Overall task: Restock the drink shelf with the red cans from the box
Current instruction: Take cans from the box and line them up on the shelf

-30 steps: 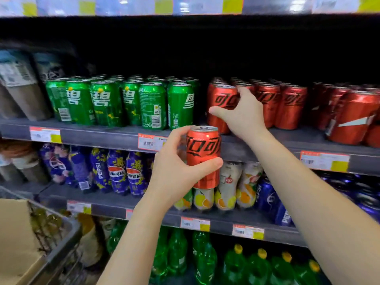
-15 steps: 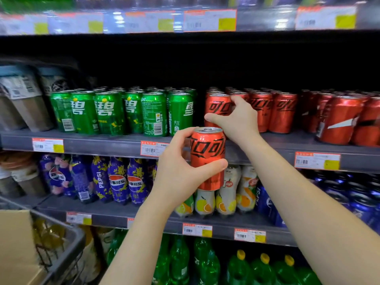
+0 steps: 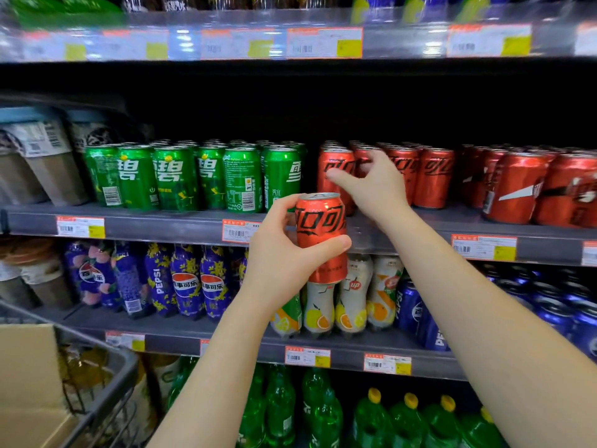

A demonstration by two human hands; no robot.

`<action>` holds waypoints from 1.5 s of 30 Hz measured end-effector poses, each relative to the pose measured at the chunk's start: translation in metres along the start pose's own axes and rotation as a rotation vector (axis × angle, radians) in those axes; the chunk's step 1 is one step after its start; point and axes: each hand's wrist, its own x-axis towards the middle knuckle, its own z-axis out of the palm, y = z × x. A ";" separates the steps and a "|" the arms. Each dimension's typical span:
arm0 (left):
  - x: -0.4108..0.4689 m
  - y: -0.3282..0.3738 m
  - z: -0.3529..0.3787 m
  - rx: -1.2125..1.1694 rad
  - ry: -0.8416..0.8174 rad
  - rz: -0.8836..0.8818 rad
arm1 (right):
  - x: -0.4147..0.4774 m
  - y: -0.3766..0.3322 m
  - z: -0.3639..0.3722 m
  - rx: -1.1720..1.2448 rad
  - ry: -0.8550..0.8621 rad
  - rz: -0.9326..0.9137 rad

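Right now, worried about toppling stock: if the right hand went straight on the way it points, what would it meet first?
The right hand points into the front red cans on the shelf. It would meet those first and may be touching them now, though depth is unclear.

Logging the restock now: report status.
Left grip holding red Coca-Cola can upright, short of the shelf. Right grip on the front shelved Coca-Cola cans, hold unclear. Those cans fill the row ahead.
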 end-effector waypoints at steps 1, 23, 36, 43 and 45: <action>0.002 0.001 0.000 0.001 -0.003 0.004 | -0.007 -0.001 -0.006 0.046 0.041 -0.006; 0.047 0.003 0.022 0.254 0.016 0.104 | 0.018 0.026 -0.063 0.379 -0.168 0.054; 0.047 -0.004 0.033 0.309 0.038 0.102 | 0.026 0.044 -0.050 0.206 -0.128 -0.028; 0.045 -0.004 0.043 0.360 0.071 0.092 | 0.030 0.047 -0.049 0.097 -0.103 -0.029; 0.047 -0.002 0.046 0.388 0.102 0.097 | 0.029 0.048 -0.049 0.085 -0.110 0.014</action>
